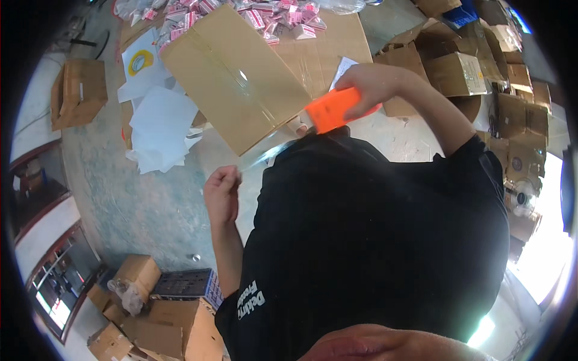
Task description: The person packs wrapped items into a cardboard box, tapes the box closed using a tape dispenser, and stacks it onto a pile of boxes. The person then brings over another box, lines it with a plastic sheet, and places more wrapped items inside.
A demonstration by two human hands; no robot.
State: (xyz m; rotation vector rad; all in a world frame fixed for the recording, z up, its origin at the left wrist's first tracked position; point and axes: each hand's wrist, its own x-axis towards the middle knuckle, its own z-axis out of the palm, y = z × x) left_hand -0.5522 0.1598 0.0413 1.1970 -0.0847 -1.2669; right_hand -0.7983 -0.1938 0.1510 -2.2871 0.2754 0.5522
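My right hand (pixel 374 85) grips an orange tape dispenser (pixel 330 111) close to my body, at the near right corner of a closed cardboard box (pixel 232 78). A shiny strip of clear tape (pixel 269 154) stretches from near the dispenser toward my left hand (pixel 223 185). The fingers of that hand are pinched at the tape's left end, off the near left corner of the box. Clear tape also runs along the seam on the box's top. The box lies at a slant on a cardboard-covered table (pixel 346 42).
Several small pink-and-white packets (pixel 265 18) in clear bags lie behind the box. White paper sheets (pixel 159 123) and a yellow tape roll (pixel 140 62) are on the left. Cardboard cartons (pixel 445 66) crowd the right; more boxes (pixel 171 325) stand at the lower left.
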